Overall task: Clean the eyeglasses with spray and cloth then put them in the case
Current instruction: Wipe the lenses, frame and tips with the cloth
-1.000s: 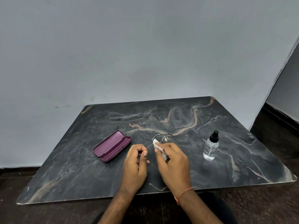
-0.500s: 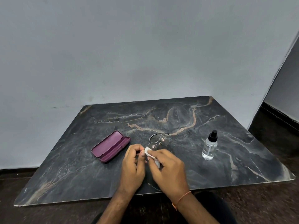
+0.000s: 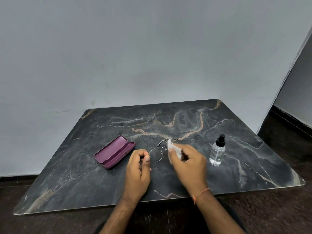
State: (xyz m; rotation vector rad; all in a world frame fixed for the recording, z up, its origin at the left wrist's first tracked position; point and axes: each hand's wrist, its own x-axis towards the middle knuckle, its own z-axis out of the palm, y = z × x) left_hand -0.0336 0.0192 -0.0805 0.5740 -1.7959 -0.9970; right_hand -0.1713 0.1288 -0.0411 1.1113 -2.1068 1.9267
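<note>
Head view: no brand, label or writing legible on anything. Left hand [image 3: 137, 173] curled, thumb & forefinger pinching the outer rim of the eyeglasses [image 3: 156, 155], held just above the table [image 3: 84, 166]. Right hand [image 3: 187, 164] blurred, fingers pinched on a white cloth [image 3: 171, 146] pressed against the other lens, which it hides. Purple case [image 3: 114, 151] lies open, left of the hands, nothing in it. Clear spray bottle [image 3: 217, 152] w/ black nozzle stands upright to the right, apart from the hands. Orange thread [image 3: 200, 194] on right wrist.
</note>
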